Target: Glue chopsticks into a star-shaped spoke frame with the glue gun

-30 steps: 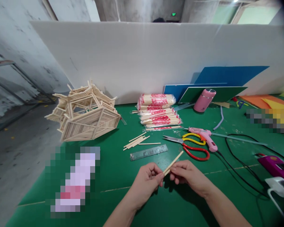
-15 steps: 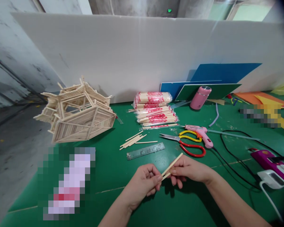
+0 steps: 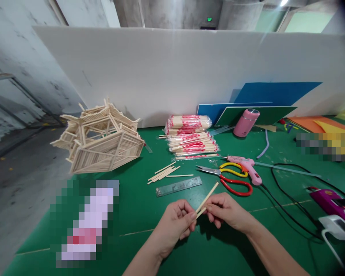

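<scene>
My left hand and my right hand both pinch a short pair of wooden sticks that slants up to the right above the green table. The left fingers grip the lower end, the right fingers hold the middle. Just beyond the hands lie a metal ruler, a small heap of loose sticks and red-and-yellow scissors.
A wooden stick model lies tilted at the table's left. Wrapped chopstick packs sit by the white board. A pink glue gun, its black cable, a pink bottle and a purple tool lie to the right.
The hands and sticks have stayed almost in place; the right hand shifted slightly along the sticks. The view itself has swayed a little.
</scene>
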Demonstrator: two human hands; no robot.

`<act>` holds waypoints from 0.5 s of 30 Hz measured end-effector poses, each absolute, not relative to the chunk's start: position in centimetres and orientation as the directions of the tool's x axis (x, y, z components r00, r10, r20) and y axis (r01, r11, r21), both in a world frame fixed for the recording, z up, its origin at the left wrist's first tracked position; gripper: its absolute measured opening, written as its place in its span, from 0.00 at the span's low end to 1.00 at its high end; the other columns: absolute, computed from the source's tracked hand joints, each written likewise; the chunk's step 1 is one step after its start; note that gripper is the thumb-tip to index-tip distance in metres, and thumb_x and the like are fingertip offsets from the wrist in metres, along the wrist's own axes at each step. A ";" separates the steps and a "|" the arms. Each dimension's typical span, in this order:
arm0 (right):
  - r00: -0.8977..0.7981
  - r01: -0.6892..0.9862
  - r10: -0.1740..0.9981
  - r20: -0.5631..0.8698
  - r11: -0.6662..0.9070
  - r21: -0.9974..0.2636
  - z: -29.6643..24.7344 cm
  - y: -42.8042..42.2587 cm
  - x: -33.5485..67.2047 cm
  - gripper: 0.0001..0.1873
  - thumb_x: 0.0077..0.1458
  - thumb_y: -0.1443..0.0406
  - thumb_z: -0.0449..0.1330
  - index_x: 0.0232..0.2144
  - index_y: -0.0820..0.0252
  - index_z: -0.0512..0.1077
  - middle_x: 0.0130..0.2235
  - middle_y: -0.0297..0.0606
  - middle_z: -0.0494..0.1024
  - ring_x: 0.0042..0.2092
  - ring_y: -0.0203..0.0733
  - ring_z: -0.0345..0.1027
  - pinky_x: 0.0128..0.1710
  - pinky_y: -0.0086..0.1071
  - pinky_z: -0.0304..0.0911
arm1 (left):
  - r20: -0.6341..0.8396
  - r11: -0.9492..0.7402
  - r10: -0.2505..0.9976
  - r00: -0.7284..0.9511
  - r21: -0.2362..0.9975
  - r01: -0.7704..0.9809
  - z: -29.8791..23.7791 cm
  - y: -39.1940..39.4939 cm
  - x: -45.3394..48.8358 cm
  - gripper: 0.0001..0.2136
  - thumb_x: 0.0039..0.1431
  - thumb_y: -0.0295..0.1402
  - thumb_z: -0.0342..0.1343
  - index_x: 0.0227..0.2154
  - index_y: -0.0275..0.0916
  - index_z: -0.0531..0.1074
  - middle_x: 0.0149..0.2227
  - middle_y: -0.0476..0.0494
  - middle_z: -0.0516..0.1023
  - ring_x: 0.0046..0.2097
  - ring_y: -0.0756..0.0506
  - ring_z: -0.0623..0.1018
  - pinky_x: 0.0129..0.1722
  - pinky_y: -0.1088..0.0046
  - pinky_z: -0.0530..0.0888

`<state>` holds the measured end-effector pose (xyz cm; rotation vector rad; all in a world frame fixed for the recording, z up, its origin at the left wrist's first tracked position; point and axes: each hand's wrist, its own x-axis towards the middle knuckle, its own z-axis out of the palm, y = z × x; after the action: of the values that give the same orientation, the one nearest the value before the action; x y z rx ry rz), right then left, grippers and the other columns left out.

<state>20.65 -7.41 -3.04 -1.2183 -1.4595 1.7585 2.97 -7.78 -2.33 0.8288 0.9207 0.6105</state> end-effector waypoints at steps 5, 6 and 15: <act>-0.382 0.257 0.899 -0.214 -0.119 -0.959 -3.7 -7.6 19.1 0.12 0.52 0.62 0.49 0.23 0.62 0.66 0.19 0.29 0.63 0.19 0.29 0.56 0.19 0.23 0.51 | -0.397 0.522 0.798 0.453 0.831 -0.190 -2.6 -7.8 3.0 0.13 0.45 0.39 0.57 0.22 0.37 0.59 0.15 0.55 0.66 0.14 0.59 0.56 0.13 0.83 0.49; -0.320 0.322 0.933 -0.165 -0.057 -0.945 -3.8 -7.6 19.1 0.12 0.52 0.64 0.47 0.21 0.61 0.64 0.19 0.28 0.61 0.20 0.30 0.55 0.20 0.24 0.51 | -0.390 0.511 0.812 0.434 0.834 -0.207 -2.7 -7.7 2.9 0.13 0.46 0.38 0.56 0.23 0.37 0.59 0.15 0.55 0.66 0.14 0.59 0.55 0.14 0.83 0.49; 0.136 0.897 0.990 -0.026 -0.134 -0.421 -4.1 -7.6 24.0 0.18 0.53 0.59 0.45 0.15 0.58 0.59 0.17 0.33 0.64 0.20 0.35 0.54 0.20 0.29 0.42 | -0.371 0.392 0.894 0.250 0.919 -0.039 -3.4 -7.4 3.6 0.12 0.45 0.40 0.54 0.22 0.37 0.61 0.16 0.54 0.67 0.13 0.58 0.57 0.13 0.82 0.52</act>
<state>24.05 -7.65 -4.13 -2.1141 -1.8337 0.4341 3.58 -7.36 -3.35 0.9607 1.1342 0.7906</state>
